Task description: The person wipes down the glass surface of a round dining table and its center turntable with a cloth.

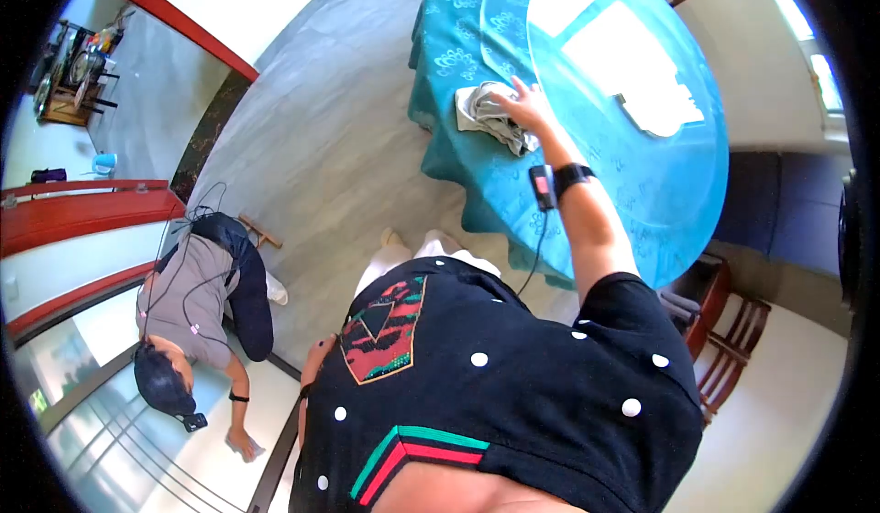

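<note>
My right hand (524, 108), with a black band and a small wired device on the wrist, rests on a crumpled light grey cloth (495, 119). Its fingers are spread, not wrapped round the cloth. The cloth lies near the edge of a round table with a teal patterned tablecloth (449, 64). Beside the left side of my black shirt is my left hand (319, 357), partly hidden, its visible fingers lying flat against the hip with nothing seen in them.
A glass disc (642, 174) tops the table, with bright glare on it. At the left another person (197, 297) crouches, a hand with a cloth (257, 449) at a glass panel. Wooden chairs (733, 353) stand at the right. A small wooden stool (261, 231) is behind the person.
</note>
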`<action>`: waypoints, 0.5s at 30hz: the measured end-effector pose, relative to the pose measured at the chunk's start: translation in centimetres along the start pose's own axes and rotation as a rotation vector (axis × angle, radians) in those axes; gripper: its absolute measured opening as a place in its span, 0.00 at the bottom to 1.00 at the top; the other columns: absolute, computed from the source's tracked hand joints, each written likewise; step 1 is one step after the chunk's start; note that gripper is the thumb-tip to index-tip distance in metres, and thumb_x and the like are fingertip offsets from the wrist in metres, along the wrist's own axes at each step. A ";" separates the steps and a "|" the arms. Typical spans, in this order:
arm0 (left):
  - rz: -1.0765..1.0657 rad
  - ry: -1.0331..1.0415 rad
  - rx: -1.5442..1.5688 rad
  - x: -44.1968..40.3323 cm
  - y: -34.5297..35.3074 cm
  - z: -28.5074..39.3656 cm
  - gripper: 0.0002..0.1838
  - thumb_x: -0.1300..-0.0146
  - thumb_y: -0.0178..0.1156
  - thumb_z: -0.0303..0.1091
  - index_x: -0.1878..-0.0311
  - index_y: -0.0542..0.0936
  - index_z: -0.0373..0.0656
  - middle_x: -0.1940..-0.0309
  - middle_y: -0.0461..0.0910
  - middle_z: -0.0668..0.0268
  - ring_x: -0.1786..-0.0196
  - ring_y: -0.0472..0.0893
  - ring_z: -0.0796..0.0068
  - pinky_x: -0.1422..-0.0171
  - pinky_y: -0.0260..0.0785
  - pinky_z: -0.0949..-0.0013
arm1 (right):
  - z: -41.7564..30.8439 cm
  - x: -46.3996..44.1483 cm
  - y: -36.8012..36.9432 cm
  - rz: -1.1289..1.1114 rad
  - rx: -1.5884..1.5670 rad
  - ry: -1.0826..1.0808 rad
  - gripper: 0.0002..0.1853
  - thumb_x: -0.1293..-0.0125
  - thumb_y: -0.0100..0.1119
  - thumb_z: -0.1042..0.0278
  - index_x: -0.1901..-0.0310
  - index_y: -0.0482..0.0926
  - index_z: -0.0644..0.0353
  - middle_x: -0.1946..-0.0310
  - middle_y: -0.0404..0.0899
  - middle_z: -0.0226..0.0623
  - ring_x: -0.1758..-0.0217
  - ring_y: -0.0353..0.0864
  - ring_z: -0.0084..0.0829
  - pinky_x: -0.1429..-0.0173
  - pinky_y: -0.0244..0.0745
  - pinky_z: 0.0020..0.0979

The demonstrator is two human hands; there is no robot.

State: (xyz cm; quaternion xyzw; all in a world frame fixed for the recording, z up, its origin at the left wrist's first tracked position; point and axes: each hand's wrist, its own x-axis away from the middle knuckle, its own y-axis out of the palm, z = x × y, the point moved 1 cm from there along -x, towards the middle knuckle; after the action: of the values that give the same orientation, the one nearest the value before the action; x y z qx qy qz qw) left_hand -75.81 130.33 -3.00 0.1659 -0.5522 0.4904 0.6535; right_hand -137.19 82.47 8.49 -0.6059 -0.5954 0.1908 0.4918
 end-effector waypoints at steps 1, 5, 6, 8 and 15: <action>-0.033 -0.042 0.080 0.5 -0.7 1.0 0.30 0.36 0.57 0.59 0.62 0.82 0.34 0.73 0.81 0.62 0.69 0.77 0.72 0.63 0.70 0.65 | -0.9 0.5 1.6 -0.026 -0.022 0.066 0.50 0.48 0.58 0.25 0.27 0.61 0.43 0.27 0.44 0.66 0.25 0.45 0.68 0.25 0.49 0.59; 0.094 -0.078 -0.029 -0.7 -3.4 3.0 0.30 0.35 0.57 0.57 0.58 0.80 0.32 0.69 0.81 0.62 0.68 0.76 0.73 0.62 0.69 0.67 | -1.3 2.2 9.2 0.223 0.296 -0.061 0.39 0.39 0.55 0.40 0.28 0.61 0.46 0.26 0.47 0.60 0.24 0.43 0.64 0.27 0.46 0.64; 0.087 -0.078 -0.046 -0.4 -4.4 4.2 0.30 0.35 0.57 0.57 0.58 0.80 0.32 0.69 0.81 0.62 0.68 0.76 0.73 0.62 0.69 0.67 | -1.4 3.5 9.5 0.284 0.333 -0.132 0.35 0.39 0.55 0.45 0.31 0.65 0.47 0.28 0.54 0.56 0.25 0.50 0.60 0.28 0.51 0.61; 0.100 -0.073 0.026 0.3 -6.2 6.5 0.30 0.35 0.58 0.57 0.56 0.80 0.32 0.68 0.81 0.62 0.67 0.77 0.75 0.60 0.70 0.68 | -0.3 7.1 9.5 0.322 0.311 -0.267 0.30 0.40 0.58 0.52 0.35 0.70 0.47 0.32 0.63 0.52 0.27 0.58 0.55 0.28 0.55 0.57; 0.011 -0.118 0.288 -5.2 -10.0 3.1 0.30 0.36 0.58 0.57 0.53 0.79 0.32 0.66 0.82 0.60 0.64 0.79 0.74 0.57 0.72 0.68 | 7.4 21.8 8.4 0.302 0.366 0.025 0.27 0.42 0.61 0.63 0.39 0.72 0.58 0.36 0.67 0.54 0.32 0.64 0.54 0.30 0.61 0.48</action>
State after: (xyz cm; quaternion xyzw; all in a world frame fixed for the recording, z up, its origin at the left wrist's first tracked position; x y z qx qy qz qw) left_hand -68.86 120.98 -3.37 0.2835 -0.5145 0.5574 0.5867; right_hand -134.05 106.60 6.02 -0.5910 -0.4473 0.3598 0.5667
